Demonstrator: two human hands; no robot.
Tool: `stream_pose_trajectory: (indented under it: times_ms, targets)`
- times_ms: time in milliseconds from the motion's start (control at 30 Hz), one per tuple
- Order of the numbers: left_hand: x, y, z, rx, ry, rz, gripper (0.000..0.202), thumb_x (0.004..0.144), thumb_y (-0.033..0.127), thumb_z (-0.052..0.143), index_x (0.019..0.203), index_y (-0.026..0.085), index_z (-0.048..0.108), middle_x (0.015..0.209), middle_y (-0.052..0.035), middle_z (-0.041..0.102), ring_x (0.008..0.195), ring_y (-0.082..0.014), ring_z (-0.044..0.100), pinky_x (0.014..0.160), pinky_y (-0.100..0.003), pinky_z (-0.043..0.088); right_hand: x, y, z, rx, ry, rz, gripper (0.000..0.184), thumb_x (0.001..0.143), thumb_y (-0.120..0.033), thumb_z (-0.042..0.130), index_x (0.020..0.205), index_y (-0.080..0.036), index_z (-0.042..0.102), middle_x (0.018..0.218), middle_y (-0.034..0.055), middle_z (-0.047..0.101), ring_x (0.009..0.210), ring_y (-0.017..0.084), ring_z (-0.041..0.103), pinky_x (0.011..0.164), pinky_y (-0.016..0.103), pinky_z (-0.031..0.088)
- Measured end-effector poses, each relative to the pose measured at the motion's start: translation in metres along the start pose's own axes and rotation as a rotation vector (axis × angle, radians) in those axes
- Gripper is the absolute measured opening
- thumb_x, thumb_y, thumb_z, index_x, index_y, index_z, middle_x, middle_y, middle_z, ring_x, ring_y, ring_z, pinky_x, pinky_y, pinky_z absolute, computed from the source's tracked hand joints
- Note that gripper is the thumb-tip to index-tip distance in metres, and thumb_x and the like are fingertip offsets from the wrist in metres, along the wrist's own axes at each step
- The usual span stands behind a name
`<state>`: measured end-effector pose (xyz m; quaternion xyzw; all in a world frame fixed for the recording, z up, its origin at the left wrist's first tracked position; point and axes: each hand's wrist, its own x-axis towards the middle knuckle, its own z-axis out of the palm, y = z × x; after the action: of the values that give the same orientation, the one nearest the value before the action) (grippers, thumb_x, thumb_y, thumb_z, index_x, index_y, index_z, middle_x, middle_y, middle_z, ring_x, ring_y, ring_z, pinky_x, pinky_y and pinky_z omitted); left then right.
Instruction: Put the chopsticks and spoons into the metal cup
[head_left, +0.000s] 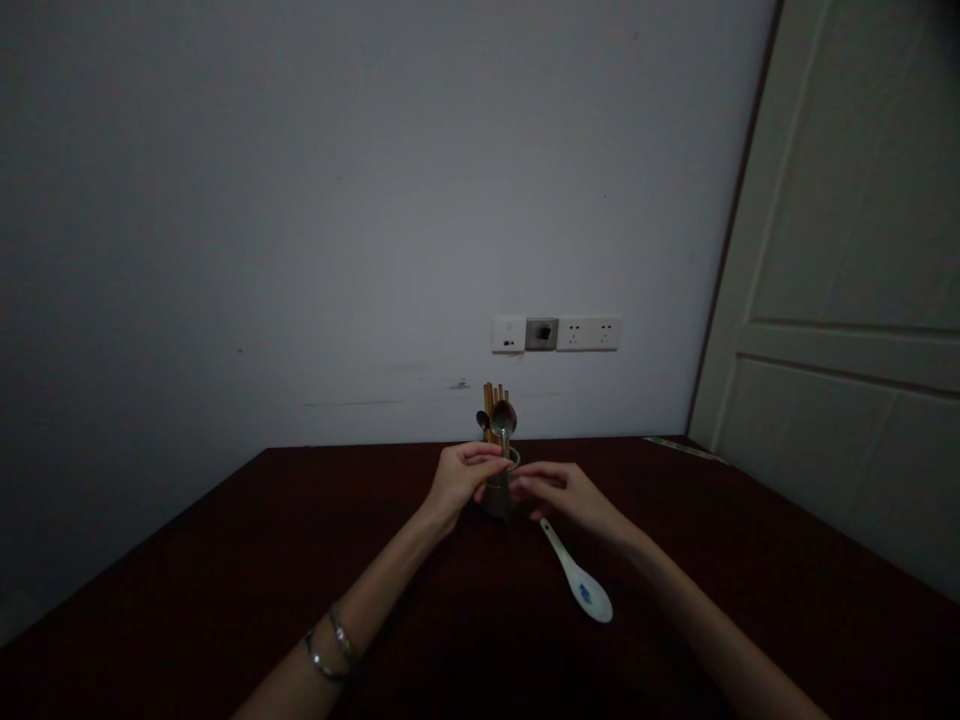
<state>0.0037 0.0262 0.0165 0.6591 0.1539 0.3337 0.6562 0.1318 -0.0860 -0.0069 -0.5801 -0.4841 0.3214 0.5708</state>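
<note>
Left hand [459,478] seems pinched on the metal spoon [503,416], likely stiff, light, best held mid-handle; right hand [564,490] alongside, hold unclear.

A panelled door [855,230] and wall sockets [589,334] suggest a home.

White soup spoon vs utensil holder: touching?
Apart. The head view shows the white soup spoon lying on the tabletop, its handle end short of the base of the utensil holder, dark surface between them.
</note>
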Motion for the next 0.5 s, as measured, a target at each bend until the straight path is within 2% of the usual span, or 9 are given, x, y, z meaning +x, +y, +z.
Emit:
stream_pose_trajectory:
  times_ms: [67, 133, 267, 500]
  targets:
    - [0.0, -0.001, 0.0, 0.007, 0.009, -0.001, 0.026, 0.059, 0.025, 0.071, 0.078, 0.009, 0.064, 0.067, -0.0059, 0.067, 0.033, -0.0019, 0.038, 0.032, -0.016, 0.023, 0.003, -0.007, -0.005, 0.007, 0.14, -0.037, 0.034, 0.065, -0.042, 0.065, 0.087, -0.015, 0.067, 0.084, 0.0074, 0.067, 0.073, 0.017, 0.061, 0.058, 0.027, 0.05]
    - [-0.001, -0.001, 0.001, 0.015, 0.007, 0.001, 0.024, 0.059, 0.024, 0.071, 0.077, 0.01, 0.064, 0.062, -0.0041, 0.066, 0.032, -0.002, 0.038, 0.032, -0.016, 0.022, 0.007, -0.012, -0.005, 0.008, 0.193, -0.064, 0.032, 0.063, -0.041, 0.067, 0.082, -0.015, 0.068, 0.081, 0.0063, 0.067, 0.069, 0.016, 0.06, 0.058, 0.027, 0.049]
    - [-0.004, -0.001, 0.002, 0.053, 0.004, 0.021, 0.02, 0.062, 0.023, 0.068, 0.076, 0.01, 0.064, 0.056, -0.0016, 0.062, 0.031, -0.002, 0.036, 0.031, -0.016, 0.023, 0.014, -0.016, 0.002, 0.01, 0.158, -0.092, 0.032, 0.058, -0.04, 0.07, 0.079, -0.015, 0.069, 0.079, 0.0058, 0.067, 0.067, 0.015, 0.059, 0.056, 0.027, 0.048]
    - [-0.001, -0.007, -0.003, 0.053, -0.023, 0.058, 0.027, 0.06, 0.023, 0.069, 0.078, 0.012, 0.053, 0.058, -0.0011, 0.064, 0.029, -0.0031, 0.038, 0.029, -0.015, 0.025, 0.03, -0.012, 0.01, 0.12, 0.215, -0.045, 0.035, 0.05, -0.039, 0.075, 0.072, -0.013, 0.069, 0.067, 0.0046, 0.066, 0.056, 0.013, 0.056, 0.056, 0.028, 0.046]
